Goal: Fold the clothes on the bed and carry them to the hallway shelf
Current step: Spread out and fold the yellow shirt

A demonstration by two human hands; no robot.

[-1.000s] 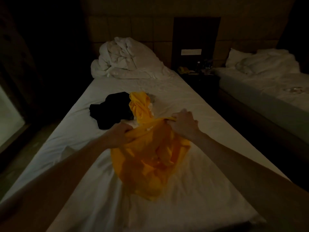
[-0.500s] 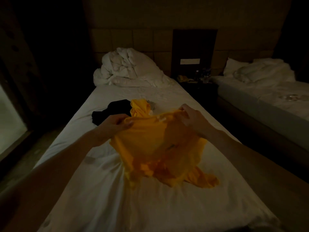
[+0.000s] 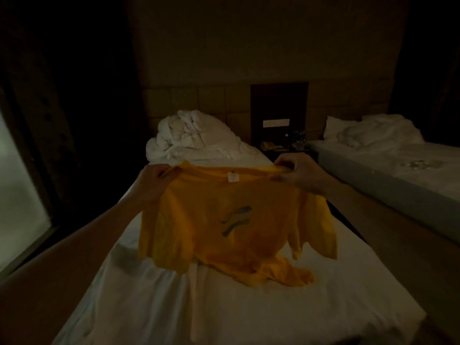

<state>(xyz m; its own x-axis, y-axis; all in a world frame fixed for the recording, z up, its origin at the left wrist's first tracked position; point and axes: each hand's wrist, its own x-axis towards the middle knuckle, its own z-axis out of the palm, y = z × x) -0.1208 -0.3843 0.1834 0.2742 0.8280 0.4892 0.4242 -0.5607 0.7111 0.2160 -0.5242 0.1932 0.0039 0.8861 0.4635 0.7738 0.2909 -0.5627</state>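
A yellow T-shirt [image 3: 224,220] hangs spread out in front of me above the white bed [image 3: 224,307]. A white label shows at its collar and a dark print on its chest. My left hand [image 3: 153,179] pinches its left shoulder. My right hand [image 3: 296,174] grips its right shoulder. The shirt's lower hem trails crumpled on the sheet. The black garment that lay on the bed is hidden behind the shirt.
A bunched white duvet [image 3: 196,135] lies at the head of the bed. A dark nightstand [image 3: 286,148] with small items stands between this bed and a second white bed [image 3: 388,170] at the right. A window [image 3: 17,195] is at the left.
Both hands have lifted the yellow shirt off the bed and moved apart, so it went from a bunched heap to hanging flat. The view has tilted upward.
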